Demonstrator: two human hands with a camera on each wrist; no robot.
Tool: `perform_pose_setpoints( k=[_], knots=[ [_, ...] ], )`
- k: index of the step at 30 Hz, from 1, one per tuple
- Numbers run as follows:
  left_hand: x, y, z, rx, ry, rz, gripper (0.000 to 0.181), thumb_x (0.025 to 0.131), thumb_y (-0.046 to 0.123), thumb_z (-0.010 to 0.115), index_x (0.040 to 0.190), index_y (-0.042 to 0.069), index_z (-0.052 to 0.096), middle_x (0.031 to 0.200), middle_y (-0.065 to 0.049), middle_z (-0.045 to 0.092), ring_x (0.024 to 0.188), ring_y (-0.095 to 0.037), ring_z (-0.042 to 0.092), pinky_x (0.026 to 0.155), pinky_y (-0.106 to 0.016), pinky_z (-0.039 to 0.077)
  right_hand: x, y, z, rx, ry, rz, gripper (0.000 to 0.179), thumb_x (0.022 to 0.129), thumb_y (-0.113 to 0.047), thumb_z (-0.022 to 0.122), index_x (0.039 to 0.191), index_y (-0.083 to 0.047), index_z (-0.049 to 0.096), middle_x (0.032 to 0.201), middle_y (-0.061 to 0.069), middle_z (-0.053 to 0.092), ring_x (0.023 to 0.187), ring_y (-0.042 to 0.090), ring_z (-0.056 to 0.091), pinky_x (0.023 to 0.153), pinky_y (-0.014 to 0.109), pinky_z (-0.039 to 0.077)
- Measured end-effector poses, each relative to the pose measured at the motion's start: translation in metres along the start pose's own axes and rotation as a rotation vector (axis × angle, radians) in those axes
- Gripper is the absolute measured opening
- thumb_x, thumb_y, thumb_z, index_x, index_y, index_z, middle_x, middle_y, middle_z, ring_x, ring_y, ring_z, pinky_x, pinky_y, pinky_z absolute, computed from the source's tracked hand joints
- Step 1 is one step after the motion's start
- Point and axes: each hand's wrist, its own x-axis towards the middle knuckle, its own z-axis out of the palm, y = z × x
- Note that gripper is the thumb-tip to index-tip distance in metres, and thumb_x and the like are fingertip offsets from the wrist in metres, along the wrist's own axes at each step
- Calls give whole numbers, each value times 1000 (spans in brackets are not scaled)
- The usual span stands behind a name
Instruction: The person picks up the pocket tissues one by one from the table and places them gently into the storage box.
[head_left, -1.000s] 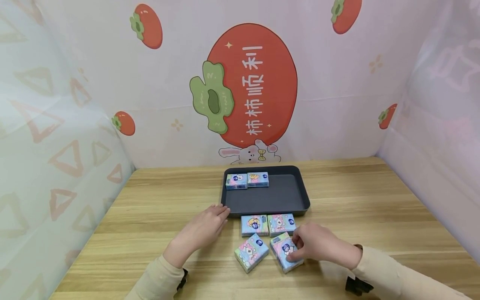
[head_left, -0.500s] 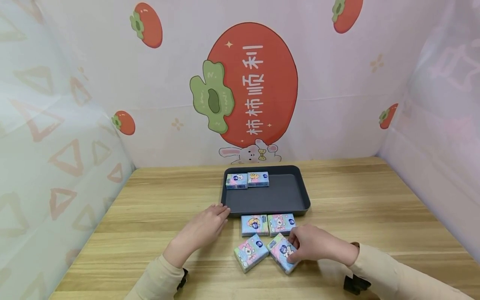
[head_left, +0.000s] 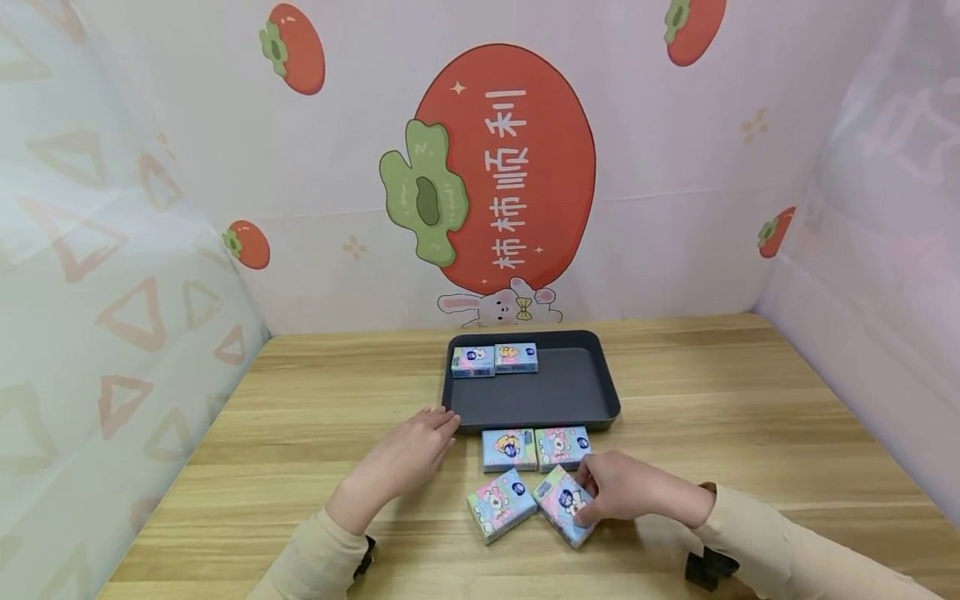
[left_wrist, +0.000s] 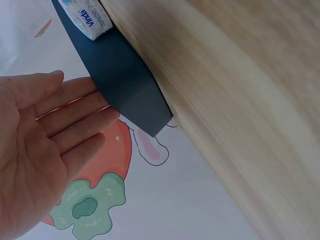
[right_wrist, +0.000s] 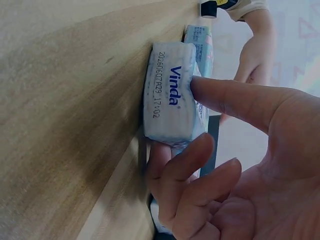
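My right hand (head_left: 617, 490) pinches a tissue pack (head_left: 564, 506) that lies slanted on the table. In the right wrist view, the thumb presses on this pack (right_wrist: 170, 92) and a curled finger lies along its side. Another slanted tissue pack (head_left: 501, 506) is just left of it. Two more tissue packs, a left one (head_left: 508, 451) and a right one (head_left: 562, 448), lie side by side along the front of the dark tray (head_left: 547, 400). My left hand (head_left: 411, 452) touches the tray's front left corner with straight fingers, its palm showing in the left wrist view.
Inside the tray, two tissue packs, one at the corner (head_left: 473, 362) and one beside it (head_left: 516, 358), sit at the back left. The wooden table (head_left: 720, 400) meets a printed backdrop (head_left: 660, 250) behind the tray.
My right hand has shifted its tissue pack slightly left, toward the other slanted pack, which has turned a little. My left hand and the tray have stayed in place.
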Motion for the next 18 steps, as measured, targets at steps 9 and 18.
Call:
perform_pose_setpoints(
  k=[9, 18],
  knots=[
    [0, 0, 1, -6, 2, 1, 33, 97, 17, 52, 123, -2, 61, 126, -16, 61, 122, -30, 55, 108, -42, 42, -3, 1, -2, 46, -42, -12, 29, 75, -24, 78, 84, -8, 57, 65, 0, 49, 59, 13, 44, 54, 23, 34],
    [0, 0, 1, -2, -4, -4, 34, 97, 18, 52, 123, -2, 61, 126, -16, 61, 122, -29, 55, 108, -42, 42, -3, 3, -4, 38, -61, -24, 27, 76, -27, 78, 72, -10, 57, 61, -3, 44, 57, 11, 40, 50, 21, 30]
  ],
)
